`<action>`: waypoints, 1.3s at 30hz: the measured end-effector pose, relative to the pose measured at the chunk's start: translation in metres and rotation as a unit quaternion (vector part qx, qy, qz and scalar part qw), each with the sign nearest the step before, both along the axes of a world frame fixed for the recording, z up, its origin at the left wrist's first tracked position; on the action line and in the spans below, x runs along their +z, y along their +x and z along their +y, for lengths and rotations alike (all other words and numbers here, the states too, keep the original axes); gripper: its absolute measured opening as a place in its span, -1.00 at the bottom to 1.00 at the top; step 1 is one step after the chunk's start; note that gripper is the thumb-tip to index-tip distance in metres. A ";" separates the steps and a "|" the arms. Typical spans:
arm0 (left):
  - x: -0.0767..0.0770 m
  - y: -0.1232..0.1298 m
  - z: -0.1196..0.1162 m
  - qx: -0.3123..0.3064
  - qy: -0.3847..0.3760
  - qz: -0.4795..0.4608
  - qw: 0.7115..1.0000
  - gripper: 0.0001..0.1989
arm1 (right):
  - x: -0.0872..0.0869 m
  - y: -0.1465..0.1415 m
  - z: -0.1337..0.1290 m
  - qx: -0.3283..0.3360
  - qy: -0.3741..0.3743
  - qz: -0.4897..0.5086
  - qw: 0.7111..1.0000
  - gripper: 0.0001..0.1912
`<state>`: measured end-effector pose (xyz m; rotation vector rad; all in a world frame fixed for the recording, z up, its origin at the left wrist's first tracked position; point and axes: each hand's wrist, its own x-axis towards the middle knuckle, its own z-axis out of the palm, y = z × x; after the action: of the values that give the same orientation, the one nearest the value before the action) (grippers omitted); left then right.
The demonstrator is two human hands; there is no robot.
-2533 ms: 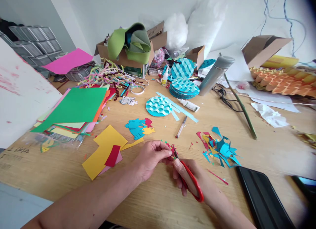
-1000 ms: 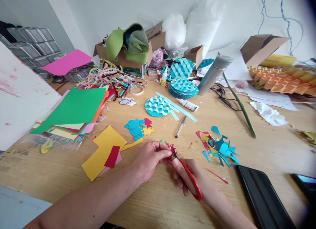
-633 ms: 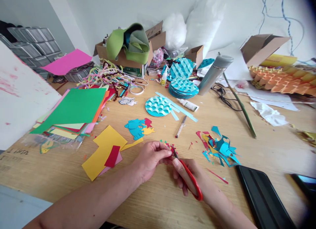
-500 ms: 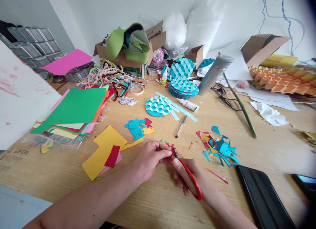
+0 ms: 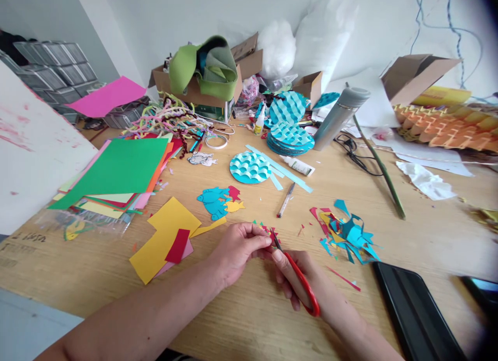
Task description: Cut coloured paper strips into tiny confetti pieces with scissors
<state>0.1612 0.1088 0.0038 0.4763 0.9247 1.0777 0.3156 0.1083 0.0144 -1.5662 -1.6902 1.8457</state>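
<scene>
My right hand (image 5: 293, 278) is closed around red-handled scissors (image 5: 307, 293), whose dark blades point up and away beside my left fingertips. Thumb and fingers of my left hand (image 5: 243, 249) are pinched together; whatever they hold is too small to make out. Small red and green paper bits (image 5: 268, 229) lie just beyond the fingertips. Blue paper fish (image 5: 213, 201), with a red and a yellow one beside them, rest farther off. Left of my left hand are yellow paper (image 5: 161, 236) and a dark red paper piece (image 5: 178, 246).
Coloured sheets (image 5: 124, 166) are stacked at the left. A wavy blue disc (image 5: 250, 167), glue bottle (image 5: 298, 165) and pen (image 5: 286, 200) lie ahead. Paper scraps (image 5: 352, 234) and a black phone (image 5: 412, 309) are at the right. A grey flask (image 5: 338, 117) stands farther back.
The view has shifted very slightly. Both hands and the scissors hold nearly the same pose.
</scene>
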 end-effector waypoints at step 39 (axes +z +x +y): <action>0.008 -0.013 0.008 -0.024 -0.005 0.068 0.997 -0.79 | -0.001 0.003 0.001 0.022 -0.009 0.039 0.999 -0.29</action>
<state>0.1486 0.1170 0.0114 0.5666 1.0318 1.0065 0.3186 0.1089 0.0135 -1.4547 -1.6908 1.9215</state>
